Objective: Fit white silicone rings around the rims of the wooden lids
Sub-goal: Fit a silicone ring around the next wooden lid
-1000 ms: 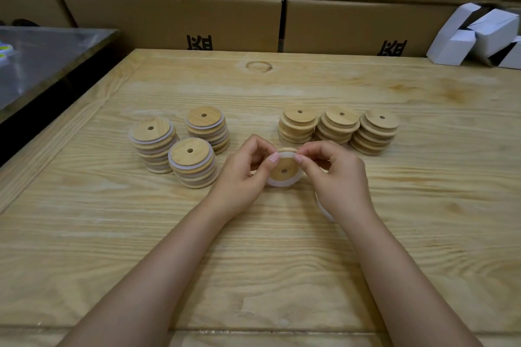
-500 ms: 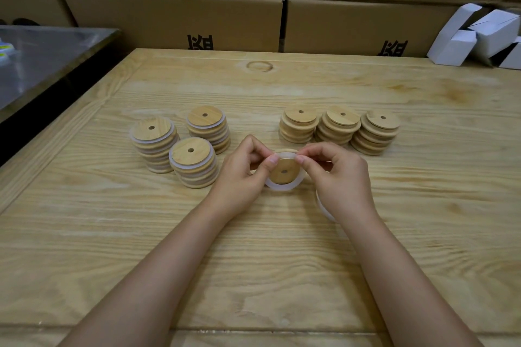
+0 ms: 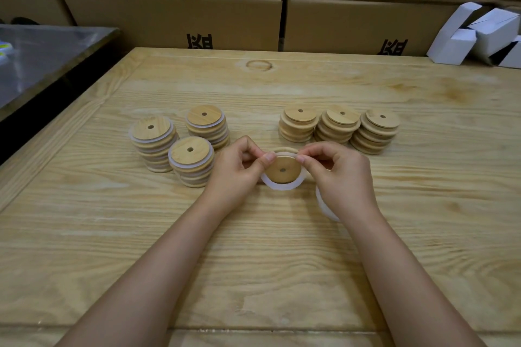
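At the middle of the pale wooden desk [image 3: 267, 262], a left hand [image 3: 238, 170] and a right hand [image 3: 339, 177] pinched a white silicone ring [image 3: 282, 186] at the far rim of a round wooden lid with a centre hole [image 3: 283, 169]. The ring's near arc hung loose below the lid; it looked liable to snap off if either pinch slipped. Beyond stood 3 ringed lid stacks [image 3: 191, 162] toward the left edge and 3 bare lid stacks [image 3: 339, 125] toward the right.
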The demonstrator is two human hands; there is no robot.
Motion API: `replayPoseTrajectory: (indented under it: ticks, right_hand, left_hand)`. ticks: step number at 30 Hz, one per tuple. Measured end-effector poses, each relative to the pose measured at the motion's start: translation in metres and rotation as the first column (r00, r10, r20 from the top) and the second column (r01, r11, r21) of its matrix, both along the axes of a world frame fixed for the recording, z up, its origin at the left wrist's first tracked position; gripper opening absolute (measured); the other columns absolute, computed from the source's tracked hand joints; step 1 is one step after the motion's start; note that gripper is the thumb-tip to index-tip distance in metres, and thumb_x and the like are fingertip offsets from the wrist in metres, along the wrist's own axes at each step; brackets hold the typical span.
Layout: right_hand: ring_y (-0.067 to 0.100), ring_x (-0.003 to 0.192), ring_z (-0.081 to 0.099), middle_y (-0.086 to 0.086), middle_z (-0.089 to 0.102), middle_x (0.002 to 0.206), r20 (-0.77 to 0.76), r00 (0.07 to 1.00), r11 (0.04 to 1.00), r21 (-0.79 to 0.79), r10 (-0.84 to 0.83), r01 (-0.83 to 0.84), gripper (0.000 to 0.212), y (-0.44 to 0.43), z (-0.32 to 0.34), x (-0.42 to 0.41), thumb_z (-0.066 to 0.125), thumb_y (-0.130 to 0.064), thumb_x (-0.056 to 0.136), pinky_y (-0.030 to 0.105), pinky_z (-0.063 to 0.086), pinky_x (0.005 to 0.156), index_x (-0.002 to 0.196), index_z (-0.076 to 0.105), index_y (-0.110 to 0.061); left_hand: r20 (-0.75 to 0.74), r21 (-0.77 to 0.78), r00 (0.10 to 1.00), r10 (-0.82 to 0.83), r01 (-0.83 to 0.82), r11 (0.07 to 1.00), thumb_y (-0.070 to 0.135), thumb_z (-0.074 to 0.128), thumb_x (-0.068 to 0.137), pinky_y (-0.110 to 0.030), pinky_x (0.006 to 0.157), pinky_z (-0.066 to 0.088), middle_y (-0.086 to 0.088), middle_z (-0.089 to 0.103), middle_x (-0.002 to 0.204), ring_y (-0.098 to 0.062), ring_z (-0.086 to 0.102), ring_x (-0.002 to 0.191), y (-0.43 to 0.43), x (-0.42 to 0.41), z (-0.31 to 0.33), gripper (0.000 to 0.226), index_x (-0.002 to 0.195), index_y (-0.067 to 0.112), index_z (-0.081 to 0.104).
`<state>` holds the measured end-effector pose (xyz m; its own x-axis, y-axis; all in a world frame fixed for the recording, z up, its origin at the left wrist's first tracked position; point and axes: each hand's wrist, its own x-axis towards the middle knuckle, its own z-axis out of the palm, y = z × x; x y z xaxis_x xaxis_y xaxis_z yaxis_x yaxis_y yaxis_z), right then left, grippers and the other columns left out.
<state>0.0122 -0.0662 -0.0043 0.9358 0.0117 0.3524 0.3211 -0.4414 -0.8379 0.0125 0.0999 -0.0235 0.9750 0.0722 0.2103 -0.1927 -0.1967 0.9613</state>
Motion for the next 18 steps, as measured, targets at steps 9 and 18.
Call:
replayPoseTrajectory:
  ticks: [9,18]
  right_hand:
    - [0.0,0.077,0.063,-0.015,0.068,0.079,-0.051,0.999,0.999,0.029,0.015,-0.013,0.019,-0.002,0.001,0.001,0.07,-0.012,0.082,0.016,0.05,0.074,0.072,0.067,-0.028]
    - [-0.001,0.078,0.062,-0.016,0.068,0.079,-0.059,0.998,1.0,0.014,-0.002,0.002,0.019,-0.006,-0.002,0.005,0.069,-0.013,0.083,0.015,0.05,0.075,0.073,0.066,-0.029]
  left_hand:
    - [-0.06,-0.025,0.998,-0.027,0.025,0.999,0.004,0.057,0.089,-0.035,0.071,0.058,-0.006,0.066,0.076,-0.016,0.066,0.074,0.003,0.003,0.001,0.016,0.077,0.012,0.054]
    - [-0.058,-0.019,0.995,-0.082,0.081,0.997,0.0,0.061,0.087,-0.021,0.067,0.055,-0.001,0.068,0.077,-0.009,0.068,0.072,0.011,0.003,0.001,0.014,0.078,0.011,0.06]
